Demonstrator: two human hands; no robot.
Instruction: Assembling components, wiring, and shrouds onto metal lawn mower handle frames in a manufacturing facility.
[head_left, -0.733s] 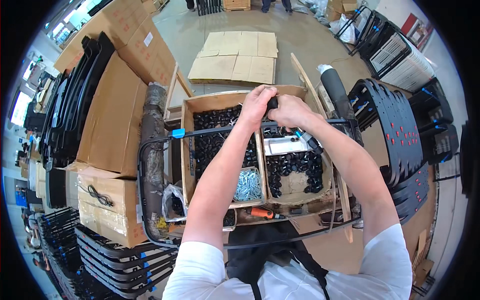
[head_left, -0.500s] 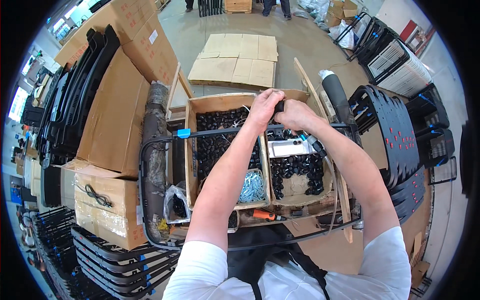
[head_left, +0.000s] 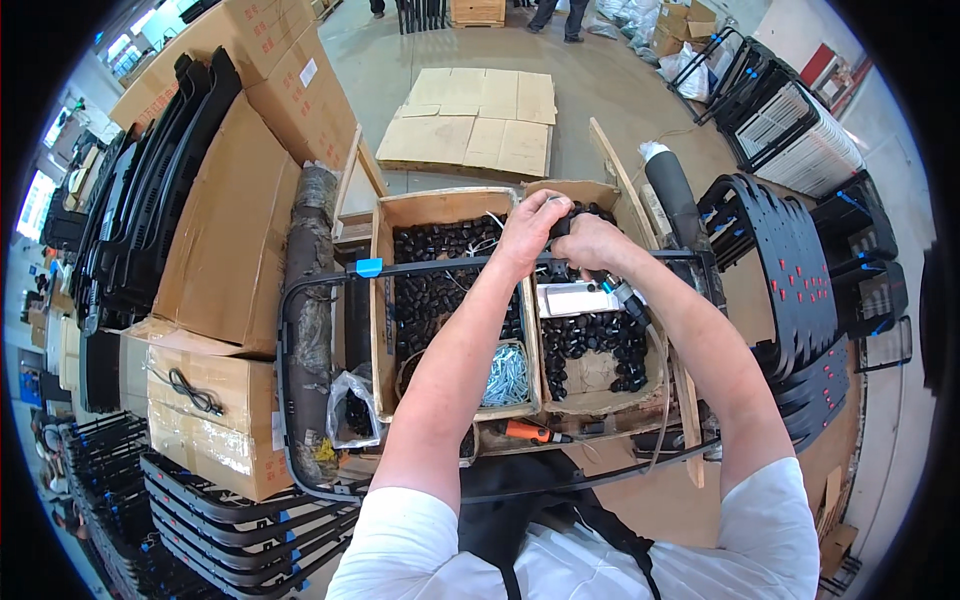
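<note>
Upper centre: pinching dark, rounded object [head_left: 562, 222] with left grip [head_left: 532, 234], clasping same with right grip [head_left: 598, 244] | below right grip: blue-ringed hose fitting [head_left: 628, 298] | mid-picture: black tubular frame [head_left: 440, 264] over compartmented wooden box [head_left: 381, 340]

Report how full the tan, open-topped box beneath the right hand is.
Partly full: the box shows bare bottom among small, shiny black pieces.

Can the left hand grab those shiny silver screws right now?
Probably not: the left hand seems busy gripping a black part. Otherwise the silver screws look reachable, mostly uncovered, showing through the black frame.
</note>
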